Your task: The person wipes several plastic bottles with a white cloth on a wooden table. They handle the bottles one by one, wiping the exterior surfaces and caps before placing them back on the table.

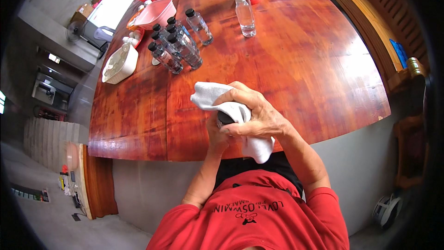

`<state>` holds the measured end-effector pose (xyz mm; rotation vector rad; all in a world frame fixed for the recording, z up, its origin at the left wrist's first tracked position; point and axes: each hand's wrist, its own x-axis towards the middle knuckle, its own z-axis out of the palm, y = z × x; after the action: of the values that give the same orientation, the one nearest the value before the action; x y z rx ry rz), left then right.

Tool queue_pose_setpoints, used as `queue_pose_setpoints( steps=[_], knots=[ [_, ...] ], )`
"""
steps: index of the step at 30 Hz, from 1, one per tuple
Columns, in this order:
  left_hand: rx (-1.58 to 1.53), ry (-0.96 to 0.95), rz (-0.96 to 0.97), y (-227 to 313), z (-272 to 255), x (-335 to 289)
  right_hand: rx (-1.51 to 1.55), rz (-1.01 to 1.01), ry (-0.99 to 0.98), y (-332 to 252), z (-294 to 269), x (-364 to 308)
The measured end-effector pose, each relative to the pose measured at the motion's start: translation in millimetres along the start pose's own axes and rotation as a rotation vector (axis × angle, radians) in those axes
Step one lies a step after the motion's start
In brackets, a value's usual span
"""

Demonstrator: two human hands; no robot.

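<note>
Cloth (pixel 210 95), white and rumpled, bunched against a dark cap (pixel 225 118) over the near part of the glossy wooden table (pixel 296 65), with the right hand (pixel 261 114) clamped on it, thumb right at the cap! Close by, the left hand (pixel 216 133), fingers mostly hidden, so cannot tell whether together or apart. Further out, clustered black-capped bottles (pixel 186 52) near a pink tub (pixel 158 13), and a white-capped bottle (pixel 245 20) farther right.
</note>
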<state>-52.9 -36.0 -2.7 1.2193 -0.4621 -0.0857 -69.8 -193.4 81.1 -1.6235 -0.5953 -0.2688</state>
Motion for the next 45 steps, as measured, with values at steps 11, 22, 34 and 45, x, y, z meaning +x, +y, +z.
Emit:
queue_pose_setpoints(
  steps=[11,22,34,45],
  knots=[
    [0.337,-0.264,0.073,1,4,5,-0.471,-0.148,0.558,36,22,-11],
    [0.076,-0.224,-0.233,-16,-1,2,-0.555,-0.239,0.72,48,37,-29],
    [-0.066,-0.214,-0.119,-28,2,8,-0.386,-0.089,0.556,32,15,-38],
    [0.095,-0.067,-0.12,-41,8,9,0.07,0.128,0.113,53,-18,16]
  ],
)
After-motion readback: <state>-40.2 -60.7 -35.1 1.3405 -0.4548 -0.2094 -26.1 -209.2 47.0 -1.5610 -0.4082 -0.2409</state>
